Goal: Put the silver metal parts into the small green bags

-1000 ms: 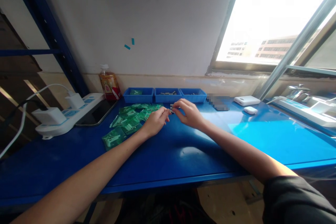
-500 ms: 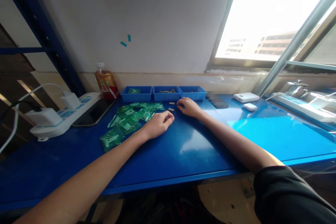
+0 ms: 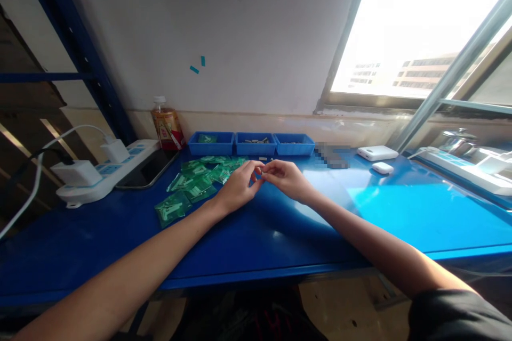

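Note:
My left hand (image 3: 239,186) and my right hand (image 3: 285,177) meet fingertip to fingertip just above the blue table (image 3: 280,224), in front of the trays. Both pinch something tiny between thumb and fingers; it is too small to name. A spread of green plastic packets (image 3: 196,184) lies just left of my left hand. Three blue trays stand in a row at the back: the left tray (image 3: 211,144) holds a green packet, the middle tray (image 3: 255,144) and the right tray (image 3: 294,144) hold small parts. One small part (image 3: 263,158) lies loose in front of the trays.
A white power strip (image 3: 100,170) with chargers plugged in sits at the left, a dark phone (image 3: 150,173) beside it. A drink bottle (image 3: 167,128) stands against the wall. A white box (image 3: 377,153) and a small white case (image 3: 383,168) lie at the right, near a second power strip (image 3: 468,170).
Half a second ago my hands were apart, the right one reaching near the loose parts by the trays and the left resting on the table. They have come together again at the fingertips.

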Motion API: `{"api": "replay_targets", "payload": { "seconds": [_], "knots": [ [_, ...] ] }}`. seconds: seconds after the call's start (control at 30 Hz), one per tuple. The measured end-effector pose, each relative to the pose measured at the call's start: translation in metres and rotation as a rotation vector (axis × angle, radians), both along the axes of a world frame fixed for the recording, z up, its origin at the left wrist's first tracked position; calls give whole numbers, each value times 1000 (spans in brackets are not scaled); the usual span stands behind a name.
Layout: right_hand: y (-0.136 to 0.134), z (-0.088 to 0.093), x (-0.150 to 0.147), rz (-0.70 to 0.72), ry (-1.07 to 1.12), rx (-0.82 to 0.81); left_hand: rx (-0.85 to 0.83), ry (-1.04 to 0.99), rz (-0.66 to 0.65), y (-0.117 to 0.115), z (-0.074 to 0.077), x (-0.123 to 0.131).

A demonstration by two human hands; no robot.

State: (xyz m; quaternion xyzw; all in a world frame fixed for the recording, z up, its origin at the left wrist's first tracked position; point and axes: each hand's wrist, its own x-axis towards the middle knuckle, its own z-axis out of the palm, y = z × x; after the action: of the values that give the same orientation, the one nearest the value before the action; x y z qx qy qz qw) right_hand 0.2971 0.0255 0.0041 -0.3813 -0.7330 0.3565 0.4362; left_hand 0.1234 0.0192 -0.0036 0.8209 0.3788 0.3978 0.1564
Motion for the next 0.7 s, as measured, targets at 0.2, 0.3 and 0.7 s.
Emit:
{"api": "replay_targets", "payload": {
  "seconds": [0.2,0.3,0.7],
  "knots": [
    [-3,2,-3,-119,-30,50,84,-43,38,-4,3,1],
    [-2,-2,-3,-147,-87,73,100,-3,42,-4,3,0],
    [-9,-2,2,-117,-329,573,-349,-162,-21,1,2,1]
  ]
}}
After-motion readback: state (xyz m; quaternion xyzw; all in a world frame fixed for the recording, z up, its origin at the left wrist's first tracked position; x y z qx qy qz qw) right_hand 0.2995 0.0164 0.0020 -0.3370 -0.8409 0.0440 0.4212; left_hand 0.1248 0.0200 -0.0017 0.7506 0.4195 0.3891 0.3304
